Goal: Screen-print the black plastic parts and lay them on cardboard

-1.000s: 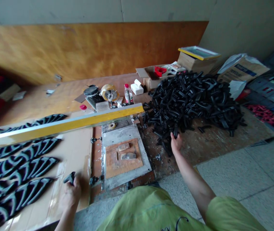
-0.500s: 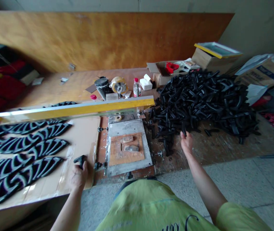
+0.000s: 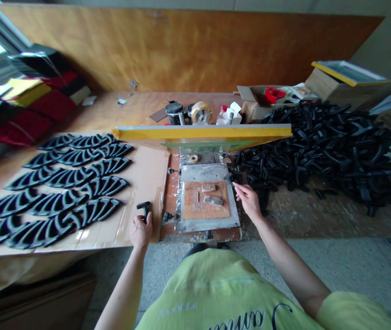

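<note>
My left hand (image 3: 140, 230) is closed round a small black T-shaped part (image 3: 144, 208) at the right edge of the cardboard sheet (image 3: 147, 169). My right hand (image 3: 248, 200) is at the right rim of the grey metal printing plate (image 3: 206, 173), fingers pinched on a small black piece (image 3: 230, 178) taken from the big heap of black plastic parts (image 3: 322, 146). An orange wooden jig (image 3: 205, 201) with two small blocks lies on the plate. Above it hangs the raised yellow-framed printing screen (image 3: 202, 133).
Rows of printed black curved parts (image 3: 61, 188) lie on the cardboard at left. Behind the screen stand an ink tin (image 3: 173, 111), a tape roll (image 3: 200, 112), a bottle (image 3: 222, 115) and open boxes (image 3: 339, 80). Red and yellow stacks (image 3: 30, 101) sit at far left.
The view swung left. My right hand came away from the black heap to the plate's right rim. My left hand stayed at the cardboard edge with the T-shaped part.
</note>
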A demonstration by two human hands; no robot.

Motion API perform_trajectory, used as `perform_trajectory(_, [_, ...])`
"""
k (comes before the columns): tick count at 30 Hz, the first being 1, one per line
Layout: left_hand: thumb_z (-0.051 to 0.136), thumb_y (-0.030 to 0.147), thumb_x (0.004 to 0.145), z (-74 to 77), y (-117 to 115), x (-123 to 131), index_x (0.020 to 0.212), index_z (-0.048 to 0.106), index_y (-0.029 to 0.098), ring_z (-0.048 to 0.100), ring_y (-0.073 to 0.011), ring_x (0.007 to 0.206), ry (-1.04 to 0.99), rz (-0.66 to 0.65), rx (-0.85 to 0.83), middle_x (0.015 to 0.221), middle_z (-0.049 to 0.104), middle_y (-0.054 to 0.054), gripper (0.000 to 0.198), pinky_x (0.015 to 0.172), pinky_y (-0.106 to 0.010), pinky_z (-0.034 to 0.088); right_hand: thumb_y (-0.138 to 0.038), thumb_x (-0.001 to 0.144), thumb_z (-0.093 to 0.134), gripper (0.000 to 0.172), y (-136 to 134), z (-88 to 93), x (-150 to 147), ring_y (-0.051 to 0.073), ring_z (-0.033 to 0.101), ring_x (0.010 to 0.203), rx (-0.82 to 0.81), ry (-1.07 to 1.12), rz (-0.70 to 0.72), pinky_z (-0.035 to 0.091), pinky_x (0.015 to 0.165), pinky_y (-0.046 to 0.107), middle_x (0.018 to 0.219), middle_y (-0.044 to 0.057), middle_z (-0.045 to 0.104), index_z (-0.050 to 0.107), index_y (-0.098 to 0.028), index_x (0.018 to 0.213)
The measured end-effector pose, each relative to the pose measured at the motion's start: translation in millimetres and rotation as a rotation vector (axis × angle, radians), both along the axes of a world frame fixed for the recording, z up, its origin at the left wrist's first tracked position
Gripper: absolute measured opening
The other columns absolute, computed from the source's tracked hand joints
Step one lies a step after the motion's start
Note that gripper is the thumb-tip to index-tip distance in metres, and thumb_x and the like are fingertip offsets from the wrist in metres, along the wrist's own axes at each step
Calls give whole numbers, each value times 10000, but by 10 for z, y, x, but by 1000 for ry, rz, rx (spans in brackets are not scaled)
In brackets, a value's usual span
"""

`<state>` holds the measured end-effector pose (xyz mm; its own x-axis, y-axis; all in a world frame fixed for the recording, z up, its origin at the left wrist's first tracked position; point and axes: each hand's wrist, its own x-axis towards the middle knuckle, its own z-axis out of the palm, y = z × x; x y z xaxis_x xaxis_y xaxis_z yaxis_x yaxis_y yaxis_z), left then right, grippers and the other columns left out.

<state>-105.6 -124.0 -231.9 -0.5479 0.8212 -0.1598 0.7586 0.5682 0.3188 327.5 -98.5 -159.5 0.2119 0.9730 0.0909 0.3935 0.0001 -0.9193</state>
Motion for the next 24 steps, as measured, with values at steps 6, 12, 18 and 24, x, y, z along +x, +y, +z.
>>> perform_trajectory(6, [412,568,919,-140,-92,-98,1143,595,120,591,-322,1118,-27,-62,131,1108,646,-188,533,933,-417,452,-247,966,518,297,72,-101,-512,184,632,952,180,-396,282,533,878,336,1023,59,678,746,-273,1156])
perform_trajectory(12, [462,532,885,-78,-148,-101,1081,600,136,590,-311,1043,-105,-36,212,963,640,-141,463,937,-434,457,-188,957,525,318,117,-219,-692,210,598,967,231,-694,291,521,901,339,1001,68,690,752,-284,1158])
perform_trajectory(18, [503,499,882,360,-17,3,976,604,179,589,-259,947,-149,63,390,890,607,-77,349,931,-420,458,-236,971,511,314,128,-138,-707,255,563,1164,285,-803,351,472,1020,424,1267,96,655,733,-240,1194])
perform_trajectory(24, [516,550,912,1594,893,601,1069,586,199,552,-136,692,-760,-87,884,756,565,5,391,669,-258,471,-443,964,549,647,317,-42,-938,279,293,1482,340,-854,653,252,1212,504,1583,140,367,401,-148,1520])
